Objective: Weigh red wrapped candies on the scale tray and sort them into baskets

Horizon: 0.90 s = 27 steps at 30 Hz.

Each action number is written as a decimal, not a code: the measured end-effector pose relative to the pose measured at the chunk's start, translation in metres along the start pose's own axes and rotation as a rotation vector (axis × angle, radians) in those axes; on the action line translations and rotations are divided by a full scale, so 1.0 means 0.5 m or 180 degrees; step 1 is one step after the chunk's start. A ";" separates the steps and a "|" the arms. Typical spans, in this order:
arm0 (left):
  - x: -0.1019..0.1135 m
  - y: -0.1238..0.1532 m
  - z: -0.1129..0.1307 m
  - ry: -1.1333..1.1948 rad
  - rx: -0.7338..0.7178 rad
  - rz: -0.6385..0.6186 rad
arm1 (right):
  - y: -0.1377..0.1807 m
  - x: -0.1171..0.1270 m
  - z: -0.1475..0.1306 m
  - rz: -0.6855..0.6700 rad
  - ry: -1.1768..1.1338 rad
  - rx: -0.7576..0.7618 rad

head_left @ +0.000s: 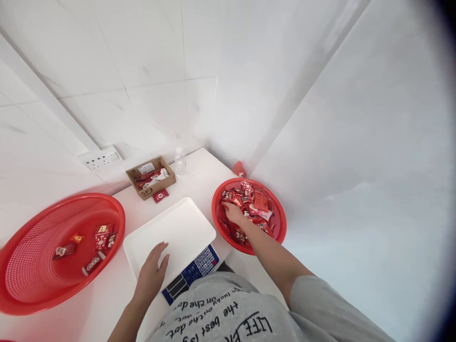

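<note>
My right hand (233, 213) reaches into the red basket (280, 232) on the right, among many small red snack packets (261, 201). Its fingers are bent together at the packets near the left inner wall; what they grip is hidden. My left hand (154, 271) is at the white weighing pan (181, 223) of a scale, its fingers stretched out and nothing in them. The scale's blue keypad panel (199, 263) shows under the pan's near edge, close to my body.
A larger red basket (64, 204) at the left holds several packets (103, 235). Behind the scale stand an open cardboard box (156, 189) with packets, a red packet (160, 195) and a clear plastic bottle (180, 164). Walls rise behind and to the right; a socket (101, 159) is mounted there.
</note>
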State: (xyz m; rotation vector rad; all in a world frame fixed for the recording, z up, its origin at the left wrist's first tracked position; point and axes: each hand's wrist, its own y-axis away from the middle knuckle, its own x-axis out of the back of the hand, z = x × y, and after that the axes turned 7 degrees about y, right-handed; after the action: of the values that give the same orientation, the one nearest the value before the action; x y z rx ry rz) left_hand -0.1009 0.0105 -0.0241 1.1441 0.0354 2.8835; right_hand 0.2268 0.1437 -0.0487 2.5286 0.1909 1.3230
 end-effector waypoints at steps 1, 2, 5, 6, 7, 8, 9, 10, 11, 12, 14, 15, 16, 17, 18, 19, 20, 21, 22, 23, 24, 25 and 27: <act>0.001 0.002 -0.001 -0.0010 0.0006 0.0004 | -0.010 -0.013 -0.006 0.0017 0.0108 0.0016; 0.003 0.005 -0.003 -0.0023 0.0023 0.0010 | -0.018 -0.025 -0.011 0.0027 0.0218 0.0023; 0.009 0.017 -0.012 -0.0081 0.0097 0.0054 | -0.030 -0.050 -0.013 0.0002 0.0527 0.0000; 0.010 0.022 -0.017 -0.0102 0.0118 0.0082 | -0.032 -0.053 -0.011 -0.0017 0.0621 -0.0011; 0.011 0.027 -0.021 -0.0121 0.0137 0.0104 | -0.035 -0.055 -0.009 -0.0037 0.0709 -0.0012; 0.012 0.031 -0.026 -0.0136 0.0155 0.0119 | -0.037 -0.054 -0.006 -0.0059 0.0790 0.0003; 0.013 0.034 -0.030 -0.0149 0.0172 0.0125 | -0.039 -0.052 -0.004 -0.0080 0.0864 0.0034; 0.013 0.036 -0.033 -0.0158 0.0187 0.0126 | -0.040 -0.050 -0.003 -0.0103 0.0928 0.0083; 0.012 0.036 -0.036 -0.0160 0.0192 0.0121 | -0.041 -0.047 -0.001 -0.0128 0.0984 0.0143; 0.012 0.036 -0.037 -0.0159 0.0188 0.0115 | -0.040 -0.044 0.000 -0.0155 0.1032 0.0209; 0.010 0.031 -0.037 -0.0142 0.0161 0.0104 | -0.033 -0.041 0.002 -0.0206 0.1106 0.0352; 0.008 0.027 -0.035 -0.0125 0.0143 0.0092 | -0.028 -0.040 0.003 -0.0238 0.1132 0.0424; 0.007 0.023 -0.033 -0.0106 0.0126 0.0074 | -0.022 -0.041 0.004 -0.0276 0.1152 0.0490; 0.006 0.019 -0.030 -0.0085 0.0110 0.0054 | -0.015 -0.043 0.005 -0.0314 0.1162 0.0545; 0.004 0.016 -0.027 -0.0068 0.0098 0.0030 | -0.009 -0.045 0.006 -0.0351 0.1165 0.0589; 0.003 0.013 -0.025 -0.0054 0.0089 0.0001 | -0.003 -0.047 0.008 -0.0379 0.1158 0.0617; 0.003 0.010 -0.023 -0.0045 0.0084 -0.0023 | 0.003 -0.050 0.009 -0.0396 0.1143 0.0627; 0.002 0.009 -0.021 -0.0041 0.0083 -0.0042 | 0.007 -0.052 0.010 -0.0398 0.1120 0.0619; 0.002 0.008 -0.020 -0.0038 0.0087 -0.0051 | 0.010 -0.054 0.012 -0.0392 0.1088 0.0594; 0.003 0.008 -0.020 -0.0034 0.0092 -0.0053 | 0.013 -0.056 0.014 -0.0379 0.1047 0.0557; 0.004 0.008 -0.020 -0.0031 0.0097 -0.0054 | 0.015 -0.057 0.016 -0.0361 0.0995 0.0508; 0.005 0.009 -0.020 -0.0029 0.0104 -0.0052 | 0.017 -0.058 0.018 -0.0331 0.0933 0.0446; 0.008 0.012 -0.021 -0.0034 0.0131 -0.0045 | 0.018 -0.061 0.020 -0.0246 0.0779 0.0292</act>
State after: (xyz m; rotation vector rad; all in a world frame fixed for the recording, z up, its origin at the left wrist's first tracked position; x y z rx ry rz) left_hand -0.1110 0.0044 -0.0289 1.1610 0.1025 2.8771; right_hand 0.2177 0.1260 -0.0753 2.3981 0.4035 1.6239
